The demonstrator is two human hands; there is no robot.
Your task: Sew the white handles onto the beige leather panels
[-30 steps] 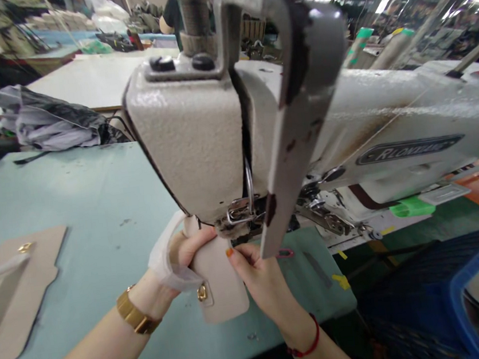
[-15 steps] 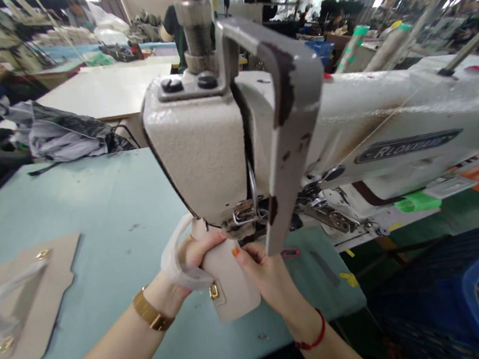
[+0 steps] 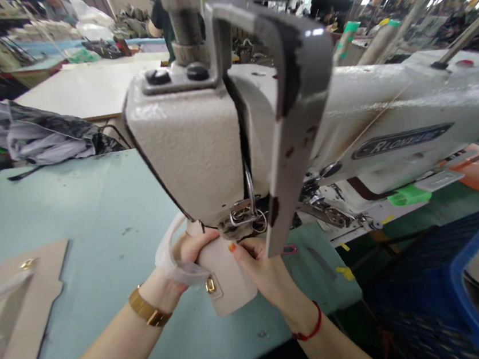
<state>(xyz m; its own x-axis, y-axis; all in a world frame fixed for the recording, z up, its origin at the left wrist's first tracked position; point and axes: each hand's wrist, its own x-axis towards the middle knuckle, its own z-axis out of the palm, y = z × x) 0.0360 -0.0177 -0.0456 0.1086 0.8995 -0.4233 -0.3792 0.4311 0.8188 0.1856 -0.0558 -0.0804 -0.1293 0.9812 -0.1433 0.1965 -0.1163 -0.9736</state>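
A pale beige bag panel (image 3: 229,278) with a gold buckle (image 3: 210,285) lies under the head of a sewing machine (image 3: 188,145). My left hand (image 3: 187,254) grips its left side, thumb on top, with the plastic-wrapped handle (image 3: 168,257) looped around the hand. At the right edge my right hand (image 3: 260,266) pinches the panel between thumb and fingers. The panel's far end and the needle are hidden behind the machine head and its grey metal guard (image 3: 295,98).
Another beige panel (image 3: 41,300) with gold fittings and a wrapped handle lies on the left of the pale green table (image 3: 109,217). A blue crate (image 3: 453,276) holding similar pieces stands at right. A small pink-edged object (image 3: 289,249) lies beside my right hand.
The whole view has shifted slightly, so the machine and hands sit a little further left. Both hands keep their hold on the panel, which has turned slightly at most.
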